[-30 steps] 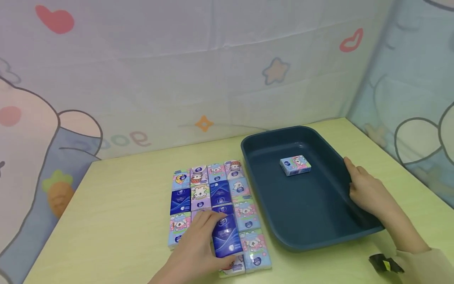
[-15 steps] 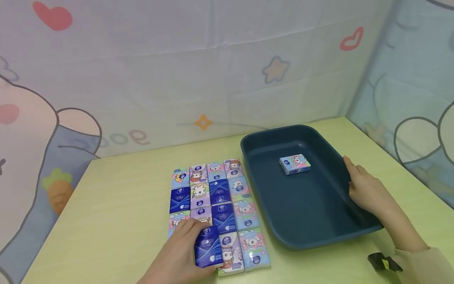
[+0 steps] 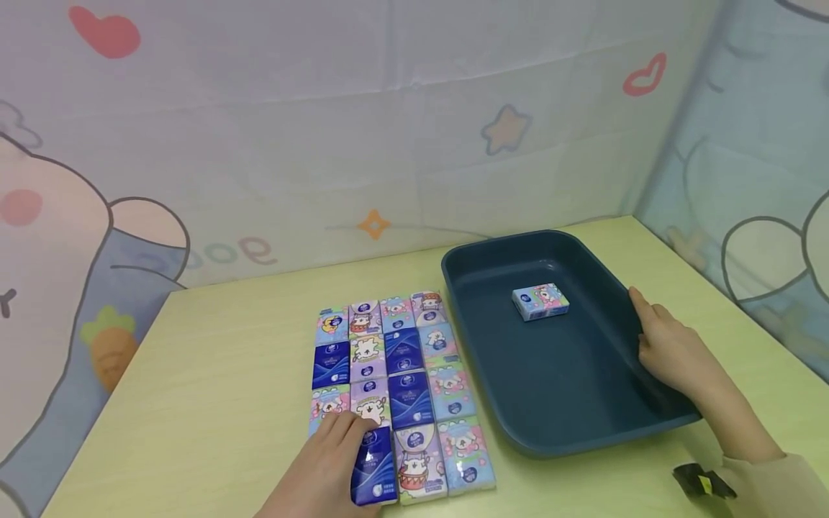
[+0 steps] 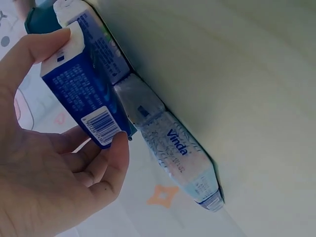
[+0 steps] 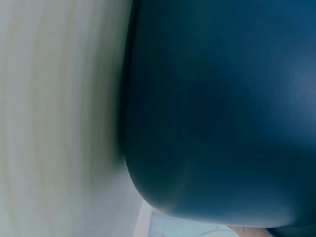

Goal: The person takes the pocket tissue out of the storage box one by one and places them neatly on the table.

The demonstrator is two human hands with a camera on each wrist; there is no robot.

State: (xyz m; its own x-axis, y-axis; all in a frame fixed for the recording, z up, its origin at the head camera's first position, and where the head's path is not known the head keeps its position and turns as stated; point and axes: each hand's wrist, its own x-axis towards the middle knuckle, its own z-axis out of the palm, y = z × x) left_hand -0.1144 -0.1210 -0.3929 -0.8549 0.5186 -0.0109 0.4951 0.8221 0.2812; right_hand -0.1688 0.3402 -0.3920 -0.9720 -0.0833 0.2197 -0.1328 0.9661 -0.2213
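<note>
My left hand [image 3: 324, 464] pinches a dark blue tissue pack [image 3: 376, 471] between thumb and fingers at the near edge of a block of tissue packs [image 3: 421, 464]. The left wrist view shows the barcode side of this held pack [image 4: 81, 94], tilted, beside other packs [image 4: 173, 148]. The block lies in rows, with pastel cartoon packs and dark blue ones. My right hand [image 3: 676, 352] holds the right rim of a deep teal tray [image 3: 563, 388]; most of its fingers are hidden. One pastel tissue pack [image 3: 540, 301] lies inside the tray. In the right wrist view the tray's wall [image 5: 212, 118] fills most of the picture.
The tray stands just right of the block on a pale green table [image 3: 214, 374]. A printed cloth backdrop [image 3: 291, 144] rises behind the table and along its right side. Near the right sleeve [image 3: 777, 482] lies a small black item [image 3: 702, 480].
My left hand has carried the dark blue pack leftward and down, from above the block to its near row, uncovering the packs beneath. The right hand and tray stay put.
</note>
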